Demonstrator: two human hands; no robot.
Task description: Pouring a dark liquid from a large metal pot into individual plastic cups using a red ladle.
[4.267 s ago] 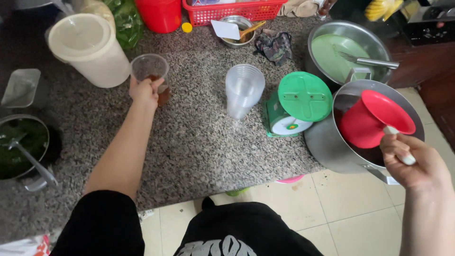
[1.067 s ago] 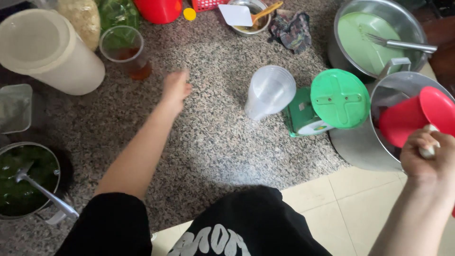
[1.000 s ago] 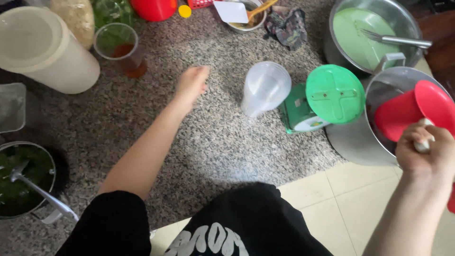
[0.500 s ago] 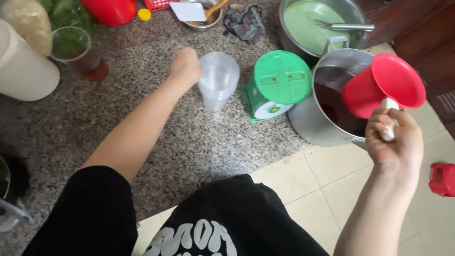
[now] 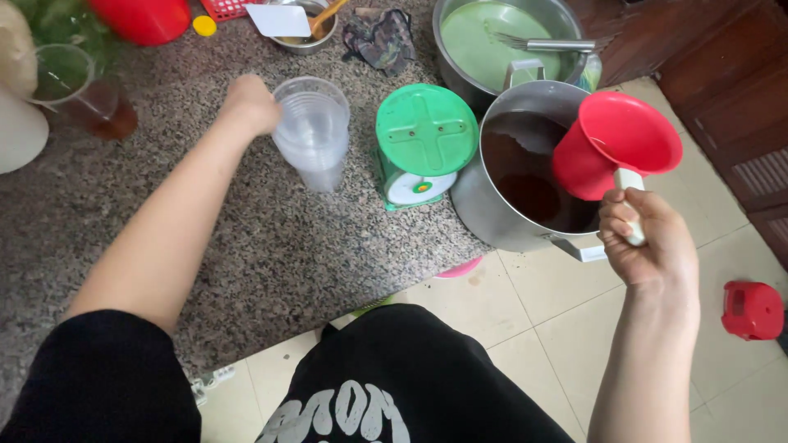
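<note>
My left hand grips the rim of a stack of clear plastic cups standing on the speckled granite counter. My right hand holds the white handle of a red ladle cup, tilted over a steel pot of dark brown liquid. A filled clear cup with brown liquid at its bottom stands at the far left.
A green kitchen scale sits between the cup stack and the pot. Behind is a second pot of green liquid with a ladle. A small bowl with a spoon, a dark rag, and a red stool on the tiled floor.
My left hand let go of the filled cup, swept right across the counter and took hold of the cup stack. My right hand kept the red ladle over the pot.
</note>
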